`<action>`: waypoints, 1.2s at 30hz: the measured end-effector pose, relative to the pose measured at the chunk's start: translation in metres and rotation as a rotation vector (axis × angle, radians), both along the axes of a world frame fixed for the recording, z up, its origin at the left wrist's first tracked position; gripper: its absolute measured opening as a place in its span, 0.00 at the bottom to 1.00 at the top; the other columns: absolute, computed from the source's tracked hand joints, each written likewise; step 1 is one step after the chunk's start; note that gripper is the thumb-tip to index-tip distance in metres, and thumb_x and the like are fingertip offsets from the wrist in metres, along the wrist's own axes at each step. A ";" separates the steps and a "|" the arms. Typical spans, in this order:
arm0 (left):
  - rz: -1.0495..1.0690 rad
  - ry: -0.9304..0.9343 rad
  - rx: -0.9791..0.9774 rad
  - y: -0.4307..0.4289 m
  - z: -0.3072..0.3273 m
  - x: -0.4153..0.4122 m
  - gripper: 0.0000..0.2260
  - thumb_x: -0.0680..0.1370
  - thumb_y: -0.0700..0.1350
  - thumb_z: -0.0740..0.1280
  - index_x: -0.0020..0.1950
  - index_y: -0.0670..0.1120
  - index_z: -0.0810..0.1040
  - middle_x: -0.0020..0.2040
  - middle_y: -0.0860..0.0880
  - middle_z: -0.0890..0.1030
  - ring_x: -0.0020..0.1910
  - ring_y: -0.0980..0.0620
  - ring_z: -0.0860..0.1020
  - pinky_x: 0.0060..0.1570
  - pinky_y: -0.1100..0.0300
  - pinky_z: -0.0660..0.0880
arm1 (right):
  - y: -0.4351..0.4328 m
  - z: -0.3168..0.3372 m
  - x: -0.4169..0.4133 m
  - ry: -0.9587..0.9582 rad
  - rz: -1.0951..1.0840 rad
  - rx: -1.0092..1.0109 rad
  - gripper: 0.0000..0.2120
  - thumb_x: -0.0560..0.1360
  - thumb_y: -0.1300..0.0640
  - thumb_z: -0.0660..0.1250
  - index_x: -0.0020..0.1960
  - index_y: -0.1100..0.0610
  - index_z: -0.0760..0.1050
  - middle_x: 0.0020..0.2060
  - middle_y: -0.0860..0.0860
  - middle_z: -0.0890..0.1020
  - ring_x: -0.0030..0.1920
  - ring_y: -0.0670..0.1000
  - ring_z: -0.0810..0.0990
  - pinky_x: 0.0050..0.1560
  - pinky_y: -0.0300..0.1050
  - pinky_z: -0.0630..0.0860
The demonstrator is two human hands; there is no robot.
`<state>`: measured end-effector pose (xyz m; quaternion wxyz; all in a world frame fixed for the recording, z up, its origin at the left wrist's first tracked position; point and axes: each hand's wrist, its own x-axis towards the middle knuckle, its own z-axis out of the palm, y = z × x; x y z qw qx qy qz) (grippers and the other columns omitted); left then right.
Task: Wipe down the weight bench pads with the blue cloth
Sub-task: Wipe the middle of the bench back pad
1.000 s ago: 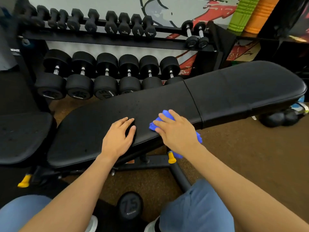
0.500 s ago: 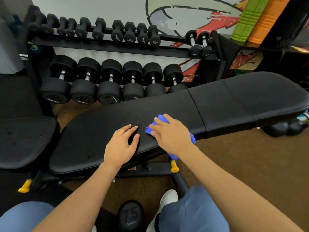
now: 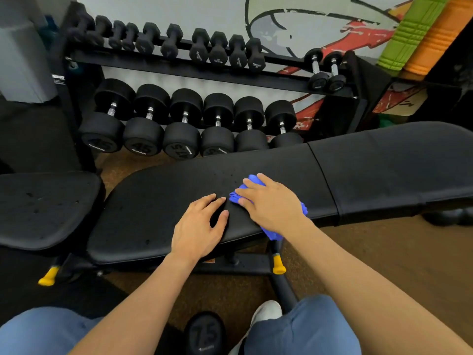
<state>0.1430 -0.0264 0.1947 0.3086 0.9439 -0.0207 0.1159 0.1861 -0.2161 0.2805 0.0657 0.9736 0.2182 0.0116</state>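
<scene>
A black weight bench runs across the view, with a long back pad (image 3: pixel 158 201) on the left and a shorter seat pad (image 3: pixel 389 170) on the right. My right hand (image 3: pixel 271 203) lies flat with straight fingers on the blue cloth (image 3: pixel 252 181), pressing it onto the long pad near its front edge. Part of the cloth hangs over that edge below my wrist. Just left of the cloth, my left hand (image 3: pixel 202 224) rests palm down on the same pad with fingers spread.
A dumbbell rack (image 3: pixel 204 75) stands behind the bench with several dumbbells on two tiers. A second black pad (image 3: pixel 43 208) sits at the left. A 75 dumbbell (image 3: pixel 204 334) lies on the floor between my feet. Green and orange foam rollers (image 3: pixel 409 29) lean at the top right.
My right hand has slid the blue cloth slightly left along the pad toward my left hand. The left hand stays planted, and my head has shifted so the bench sits lower in view.
</scene>
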 end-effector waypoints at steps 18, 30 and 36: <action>0.060 -0.072 -0.343 -0.020 0.034 -0.002 0.20 0.83 0.49 0.64 0.75 0.53 0.71 0.72 0.54 0.72 0.72 0.53 0.68 0.68 0.61 0.63 | -0.017 0.039 0.012 0.353 -0.250 0.713 0.20 0.83 0.50 0.56 0.74 0.48 0.72 0.77 0.44 0.66 0.77 0.50 0.62 0.73 0.45 0.60; 0.027 0.210 -0.142 -0.114 0.048 0.082 0.30 0.83 0.59 0.52 0.83 0.48 0.55 0.83 0.47 0.56 0.82 0.41 0.49 0.80 0.46 0.47 | -0.096 0.035 0.050 -0.016 -0.231 0.121 0.21 0.84 0.48 0.54 0.75 0.49 0.70 0.77 0.50 0.67 0.78 0.53 0.61 0.78 0.54 0.55; -0.142 0.133 -0.118 -0.056 0.027 0.038 0.25 0.85 0.55 0.57 0.82 0.55 0.58 0.82 0.57 0.55 0.82 0.54 0.48 0.78 0.60 0.45 | -0.109 0.044 0.056 0.055 -0.185 0.107 0.22 0.84 0.42 0.53 0.76 0.43 0.67 0.79 0.46 0.63 0.79 0.50 0.57 0.79 0.53 0.50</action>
